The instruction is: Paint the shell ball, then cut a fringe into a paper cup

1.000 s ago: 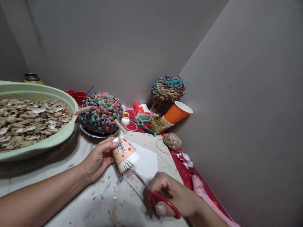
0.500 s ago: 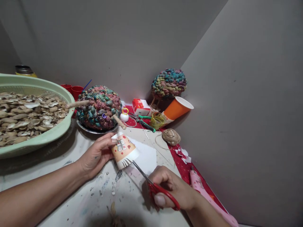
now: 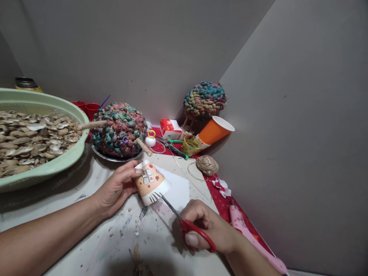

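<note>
Cup aslant, rim downward, between pinched left fingers; scissors in curled right fingers

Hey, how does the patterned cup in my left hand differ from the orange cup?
The patterned cup has red motifs; the orange cup shows plain orange. The patterned cup's rim is partly slit; the orange cup's looks whole. The patterned cup's mouth tips downward; the orange cup's faces up at a slant. Both taper.
</note>
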Demonstrator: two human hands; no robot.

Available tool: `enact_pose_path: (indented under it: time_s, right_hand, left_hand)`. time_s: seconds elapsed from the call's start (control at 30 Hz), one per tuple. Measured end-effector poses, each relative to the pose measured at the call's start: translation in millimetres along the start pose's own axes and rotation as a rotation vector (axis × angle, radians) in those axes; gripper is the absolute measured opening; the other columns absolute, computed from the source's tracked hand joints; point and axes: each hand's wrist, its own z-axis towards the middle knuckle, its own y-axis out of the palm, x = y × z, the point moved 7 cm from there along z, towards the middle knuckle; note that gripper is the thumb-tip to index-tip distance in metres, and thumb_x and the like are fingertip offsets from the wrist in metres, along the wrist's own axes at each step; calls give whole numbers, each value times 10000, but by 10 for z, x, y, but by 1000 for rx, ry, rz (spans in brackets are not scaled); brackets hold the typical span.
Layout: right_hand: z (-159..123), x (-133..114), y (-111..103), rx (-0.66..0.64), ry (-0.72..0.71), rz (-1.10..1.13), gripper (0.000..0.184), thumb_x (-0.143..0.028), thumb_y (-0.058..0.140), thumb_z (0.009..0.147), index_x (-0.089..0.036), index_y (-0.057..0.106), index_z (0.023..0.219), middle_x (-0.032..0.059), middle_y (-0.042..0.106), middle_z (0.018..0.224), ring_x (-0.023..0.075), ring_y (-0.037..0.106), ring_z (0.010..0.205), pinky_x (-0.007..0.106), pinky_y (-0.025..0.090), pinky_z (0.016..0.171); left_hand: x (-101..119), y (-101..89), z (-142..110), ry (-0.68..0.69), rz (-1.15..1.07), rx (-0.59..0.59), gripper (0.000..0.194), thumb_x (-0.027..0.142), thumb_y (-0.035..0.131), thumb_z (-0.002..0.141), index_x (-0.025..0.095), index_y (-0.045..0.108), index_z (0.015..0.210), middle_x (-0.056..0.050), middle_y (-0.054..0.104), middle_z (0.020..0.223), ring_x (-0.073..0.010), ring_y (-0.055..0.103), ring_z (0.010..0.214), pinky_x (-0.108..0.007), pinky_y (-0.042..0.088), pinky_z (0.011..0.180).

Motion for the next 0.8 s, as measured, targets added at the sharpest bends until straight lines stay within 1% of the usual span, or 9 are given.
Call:
enact_pose_path:
  time_s: [0.13,0.3,0.63,0.8]
  right_hand:
    - [7,-9,2,0,3,-3,620,-661,746,740,-86,607,551,-8,472,447,46,374,394,151,348,381]
    - [13,-21,-7,4,-10,-6,606,-642,745,750,-85,614,550,9,495,450,55,391,393,159,354,377]
    - [16,-32,11,6,10,4,649,-696,723,749,-83,617,568,-19,458,444,44,362,389,158,340,385]
    - [18,-62,24,-3,-4,7,641,-676,737,750,-70,627,575,-16,451,444,45,361,384,161,336,380]
  left_hand:
    - [8,17,6,6,4,-3,253,198,719,737,173,739,988,-36,737,971,-190,630,894,-298,518,803]
    - [15,24,2,11,9,-23,232,196,710,744,172,740,973,-34,730,956,-186,620,890,-294,517,798]
    - [-4,18,4,1,28,-9,237,204,711,739,184,745,973,-37,734,981,-194,619,906,-292,510,801]
    - [-4,18,-11,0,25,3,259,208,742,712,192,753,970,-27,736,960,-188,621,891,-285,507,791]
